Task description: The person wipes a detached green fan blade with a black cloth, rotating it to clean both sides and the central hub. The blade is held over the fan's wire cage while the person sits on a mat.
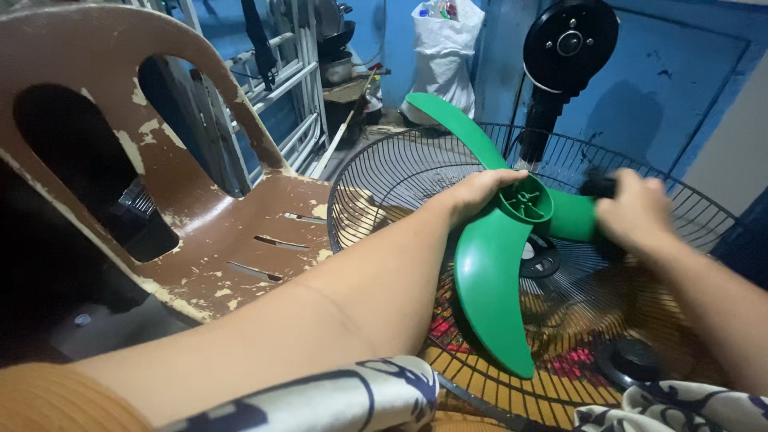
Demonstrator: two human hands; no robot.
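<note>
The biggest thing I have in view is the worn brown plastic chair [200,200] on my left, its paint flaking, and just beside it the round wire fan guard [400,172] lying across my lap, with a second guard part under it as far as I can tell. Behind stands the fan's black motor head [570,40] against the blue wall [680,88], and a white bag [444,48] sits farther back. Over the guard I hold the green fan blade [490,280], three-winged, hub up. My left hand [478,192] grips it at the hub's edge, fingers curled round the root of one wing. My right hand [636,212] is clenched on a small dark thing [598,186] at the opposite wing; it is blurred, so I cannot tell what it is. To work this well, I judge the left hand should brace the hub firmly, keeping the blade level over the guard, while the right presses lightly along the wing, not bending the thin plastic.
</note>
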